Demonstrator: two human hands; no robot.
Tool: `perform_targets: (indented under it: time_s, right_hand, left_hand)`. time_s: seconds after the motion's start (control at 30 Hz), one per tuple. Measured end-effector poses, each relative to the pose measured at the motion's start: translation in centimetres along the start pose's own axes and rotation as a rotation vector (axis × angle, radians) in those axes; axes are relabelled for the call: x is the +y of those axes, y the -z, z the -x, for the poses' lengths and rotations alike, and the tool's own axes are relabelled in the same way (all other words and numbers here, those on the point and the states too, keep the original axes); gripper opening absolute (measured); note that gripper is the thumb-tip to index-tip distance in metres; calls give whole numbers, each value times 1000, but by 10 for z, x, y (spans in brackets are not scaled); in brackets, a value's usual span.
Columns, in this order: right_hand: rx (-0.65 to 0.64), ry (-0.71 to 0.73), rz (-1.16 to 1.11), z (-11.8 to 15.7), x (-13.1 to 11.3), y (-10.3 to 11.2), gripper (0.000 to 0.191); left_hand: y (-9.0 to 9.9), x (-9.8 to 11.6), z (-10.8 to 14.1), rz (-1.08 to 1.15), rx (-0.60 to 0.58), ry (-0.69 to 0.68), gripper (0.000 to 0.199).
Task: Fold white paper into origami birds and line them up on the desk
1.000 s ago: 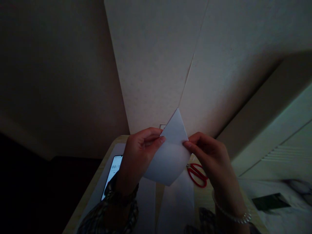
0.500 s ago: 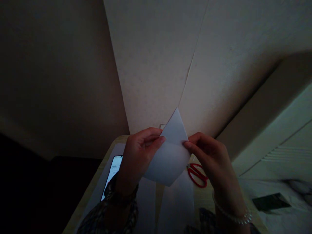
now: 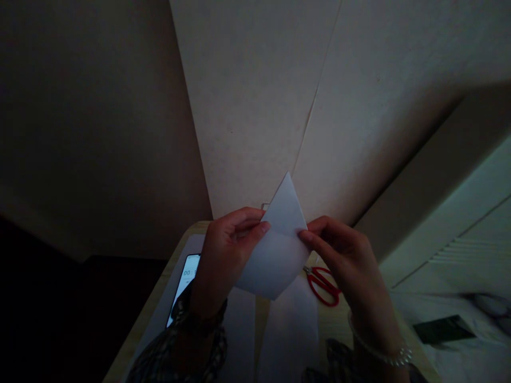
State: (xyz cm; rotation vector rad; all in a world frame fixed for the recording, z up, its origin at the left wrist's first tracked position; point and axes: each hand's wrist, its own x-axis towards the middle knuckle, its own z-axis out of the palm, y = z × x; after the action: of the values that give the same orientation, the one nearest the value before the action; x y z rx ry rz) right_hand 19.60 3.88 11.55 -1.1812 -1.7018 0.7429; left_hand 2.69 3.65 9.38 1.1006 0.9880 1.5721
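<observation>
A folded sheet of white paper point(image 3: 275, 260), pointed at its top, is held up above the table between my two hands. My left hand point(image 3: 235, 244) pinches its left edge, thumb on the near face and fingers behind. On the opposite edge, my right hand point(image 3: 339, 250) grips the paper between thumb and forefinger. Red-handled scissors point(image 3: 323, 286) lie on the table beside my right hand, their blades mostly hidden. Below the folded paper rests another white sheet point(image 3: 289, 330).
A lit phone point(image 3: 187, 282) showing a timer lies left, partly behind my left wrist, on white paper point(image 3: 155, 319). The wooden table point(image 3: 339, 324) meets a pale wall point(image 3: 255, 133). To the right, a dark flat object point(image 3: 444, 330) lies on a light surface.
The folded paper has shifted very slightly up and left, with its tip a little higher. Both hands keep their hold on it.
</observation>
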Motion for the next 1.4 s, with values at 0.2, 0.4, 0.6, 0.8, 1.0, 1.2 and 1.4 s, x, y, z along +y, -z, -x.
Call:
perform_targets:
  time_s: [0.2, 0.4, 0.6, 0.8, 1.0, 1.2, 1.4]
  right_hand:
    - [-29, 37, -9, -1, 0, 1, 8]
    - [-17, 44, 22, -1, 0, 2, 9]
    - [-10, 43, 28, 1, -2, 1, 10]
    - [-14, 41, 28, 1, -2, 2, 11]
    - [-5, 68, 55, 3, -6, 1, 13]
    - [134, 75, 7, 8, -13, -4, 9]
    - [134, 51, -17, 9, -14, -5, 11]
  left_hand:
    - [-2, 2, 1, -1, 37, 10, 7]
    - [-3, 2, 0, 4, 61, -14, 4]
    - [-4, 1, 0, 6, 47, -19, 9]
    - [-2, -2, -2, 24, 49, -28, 14]
    - [1, -3, -1, -72, -144, 4, 21]
    - [2, -4, 1, -155, -328, 27, 31]
    - [1, -5, 3, -257, -386, -25, 33]
